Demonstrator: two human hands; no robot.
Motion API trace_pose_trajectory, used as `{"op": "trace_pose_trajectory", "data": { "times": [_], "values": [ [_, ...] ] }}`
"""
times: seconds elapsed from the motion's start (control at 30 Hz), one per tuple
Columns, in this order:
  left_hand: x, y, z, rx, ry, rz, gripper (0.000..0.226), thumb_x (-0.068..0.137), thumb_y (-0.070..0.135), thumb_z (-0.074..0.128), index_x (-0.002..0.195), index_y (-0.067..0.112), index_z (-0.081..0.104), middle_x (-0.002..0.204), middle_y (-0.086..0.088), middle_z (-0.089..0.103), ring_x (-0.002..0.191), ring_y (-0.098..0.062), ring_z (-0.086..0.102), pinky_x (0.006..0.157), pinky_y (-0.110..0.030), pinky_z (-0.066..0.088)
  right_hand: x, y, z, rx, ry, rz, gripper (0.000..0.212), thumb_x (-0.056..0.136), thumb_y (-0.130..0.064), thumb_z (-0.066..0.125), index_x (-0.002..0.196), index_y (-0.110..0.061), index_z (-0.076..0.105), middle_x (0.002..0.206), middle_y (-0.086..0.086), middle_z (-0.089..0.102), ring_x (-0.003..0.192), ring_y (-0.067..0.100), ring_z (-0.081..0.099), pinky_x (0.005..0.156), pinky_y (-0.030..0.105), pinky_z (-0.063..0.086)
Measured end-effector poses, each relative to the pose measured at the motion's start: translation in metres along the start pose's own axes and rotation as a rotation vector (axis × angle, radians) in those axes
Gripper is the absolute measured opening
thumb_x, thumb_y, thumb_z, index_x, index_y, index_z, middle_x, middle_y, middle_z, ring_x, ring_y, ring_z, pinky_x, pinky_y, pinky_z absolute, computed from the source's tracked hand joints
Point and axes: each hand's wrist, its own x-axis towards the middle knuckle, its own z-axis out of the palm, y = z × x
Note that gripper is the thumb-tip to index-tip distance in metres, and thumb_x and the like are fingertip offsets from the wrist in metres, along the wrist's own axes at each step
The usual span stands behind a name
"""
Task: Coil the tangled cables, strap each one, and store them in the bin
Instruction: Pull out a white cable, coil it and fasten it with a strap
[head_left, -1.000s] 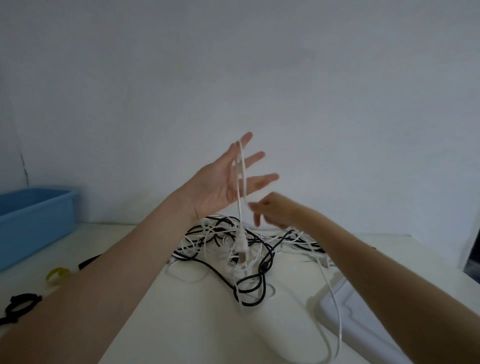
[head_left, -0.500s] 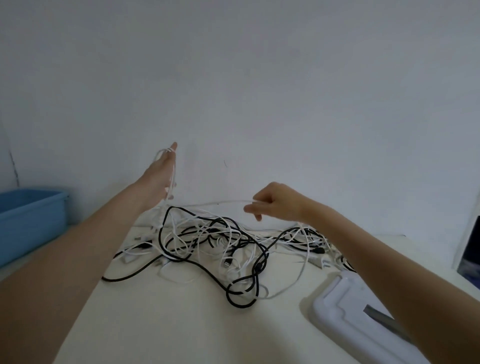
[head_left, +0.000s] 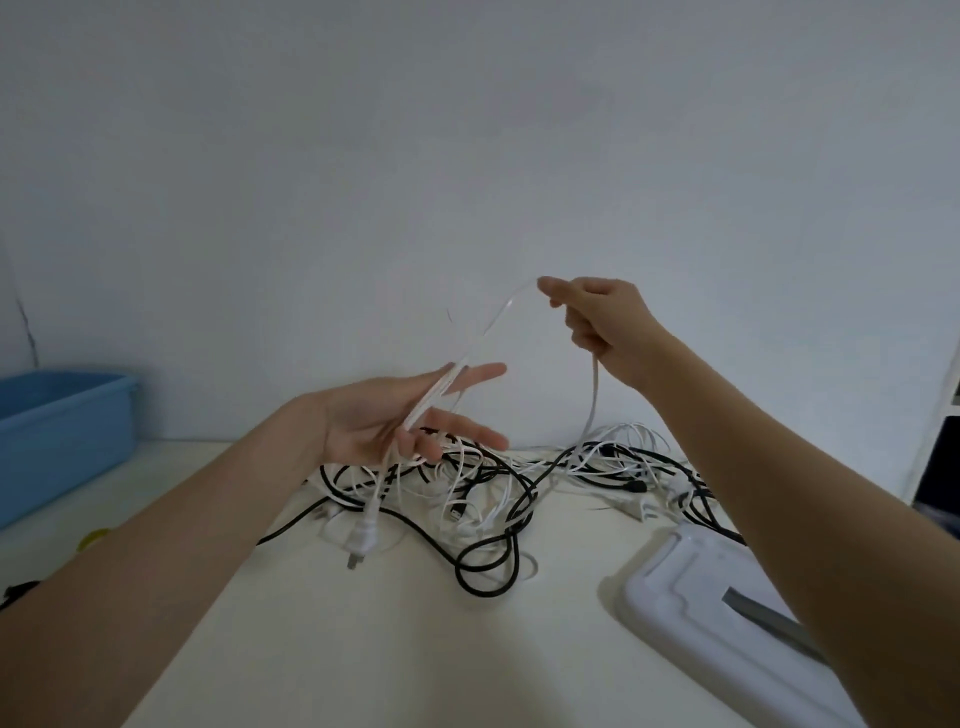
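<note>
1. Up above the table (head_left: 332, 649), the left hand (head_left: 395, 415) lies palm up with fingers straight and spread; several turns of white cable (head_left: 593, 400) lie across the palm and fingers, and its plug (head_left: 363, 538) hangs below at 6 o'clock, just over the tabletop.
2. At 2 o'clock from the left hand, the right hand (head_left: 597, 317) has its fingers curled, pinching the same cable at thumb and forefinger; one run arcs back to the left hand, the other drops from the fist into the tangle (head_left: 498, 493).
3. Black and white cables of the tangle sprawl across the far half of the table, from under the left hand out to 3 o'clock.
4. Open tabletop lies nearer the camera at 6 o'clock, between the forearms.
5. A blue bin (head_left: 57, 431) stands at 9 o'clock, cut by the left frame edge, well apart from the tangle.
6. A white tray (head_left: 691, 608) at 4 o'clock is partly covered by the right forearm.
7. Small yellow and black items at 8 o'clock are mostly hidden by the left forearm; what they are cannot be told.
8. Where the raised arc nears the left hand, it blurs against the wall.
</note>
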Motion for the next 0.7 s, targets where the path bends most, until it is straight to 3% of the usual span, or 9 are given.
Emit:
{"op": "trace_pose_trajectory", "data": {
  "times": [0.13, 0.23, 0.33, 0.4, 0.5, 0.57, 0.63, 0.7],
  "values": [
    [-0.001, 0.013, 0.017, -0.095, -0.163, 0.112, 0.045, 0.089, 0.051, 0.031, 0.125, 0.04, 0.056, 0.114, -0.016, 0.067, 0.043, -0.013, 0.064, 0.025, -0.013, 0.037, 0.0, 0.023, -0.001, 0.051, 0.008, 0.226, 0.023, 0.084, -0.026, 0.067, 0.076, -0.009, 0.055, 0.041, -0.009, 0.027, 0.038, 0.006, 0.019, 0.038, 0.018, 0.015],
    [0.004, 0.025, 0.034, -0.151, -0.215, 0.242, 0.045, 0.094, 0.048, 0.03, 0.132, 0.036, 0.051, 0.131, -0.017, 0.057, 0.057, -0.018, 0.07, 0.032, -0.016, 0.046, -0.009, 0.04, 0.01, -0.087, -0.112, 0.366, 0.03, 0.09, -0.039, 0.057, 0.082, -0.01, 0.059, 0.048, -0.005, 0.03, 0.037, 0.006, 0.02, 0.035, 0.016, 0.017],
    [0.02, 0.038, 0.032, -0.25, -0.043, 0.436, 0.045, 0.099, 0.043, 0.027, 0.141, 0.032, 0.039, 0.14, -0.013, 0.047, 0.088, -0.03, 0.07, 0.064, -0.03, 0.059, -0.025, 0.052, 0.029, -0.387, -0.295, 0.387, 0.051, 0.094, -0.051, 0.04, 0.071, -0.01, 0.059, 0.047, -0.004, 0.028, 0.034, 0.007, 0.02, 0.033, 0.014, 0.018],
    [0.03, 0.043, 0.015, -0.253, 0.163, 0.5, 0.043, 0.1, 0.042, 0.027, 0.142, 0.034, 0.034, 0.149, -0.007, 0.034, 0.099, -0.036, 0.065, 0.084, -0.043, 0.055, -0.033, 0.05, 0.04, -0.587, -0.403, 0.334, 0.047, 0.097, -0.043, 0.04, 0.075, -0.008, 0.06, 0.049, -0.003, 0.033, 0.03, 0.006, 0.023, 0.032, 0.014, 0.021],
    [0.035, 0.038, -0.016, -0.162, 0.454, 0.483, 0.042, 0.101, 0.043, 0.026, 0.142, 0.039, 0.03, 0.156, 0.006, 0.02, 0.097, -0.032, 0.056, 0.088, -0.044, 0.044, -0.038, 0.033, 0.046, -0.881, -0.516, 0.158, 0.021, 0.095, -0.018, 0.05, 0.1, -0.003, 0.064, 0.06, -0.002, 0.046, 0.032, 0.002, 0.035, 0.03, 0.013, 0.029],
    [0.033, 0.028, -0.031, -0.042, 0.565, 0.417, 0.045, 0.1, 0.046, 0.026, 0.145, 0.04, 0.025, 0.158, 0.007, 0.011, 0.101, -0.033, 0.053, 0.088, -0.04, 0.041, -0.037, 0.02, 0.044, -0.949, -0.55, 0.043, 0.016, 0.093, -0.02, 0.053, 0.094, -0.01, 0.066, 0.061, -0.003, 0.047, 0.042, 0.007, 0.038, 0.032, 0.011, 0.03],
    [0.03, 0.017, -0.037, 0.166, 0.605, 0.292, 0.057, 0.096, 0.052, 0.028, 0.149, 0.038, 0.013, 0.159, -0.001, 0.004, 0.113, -0.038, 0.051, 0.101, -0.042, 0.039, -0.034, 0.008, 0.041, -0.915, -0.564, -0.047, 0.015, 0.092, -0.021, 0.057, 0.083, -0.014, 0.067, 0.057, -0.003, 0.045, 0.044, 0.007, 0.035, 0.034, 0.012, 0.031],
    [0.028, 0.006, -0.031, 0.322, 0.515, 0.153, 0.068, 0.092, 0.06, 0.029, 0.149, 0.036, 0.002, 0.158, -0.006, 0.01, 0.111, -0.038, 0.058, 0.098, -0.045, 0.044, -0.028, 0.0, 0.038, -0.848, -0.534, -0.125, 0.017, 0.09, -0.021, 0.061, 0.078, -0.012, 0.07, 0.051, -0.002, 0.042, 0.038, 0.005, 0.031, 0.036, 0.013, 0.029]
  ]
}}
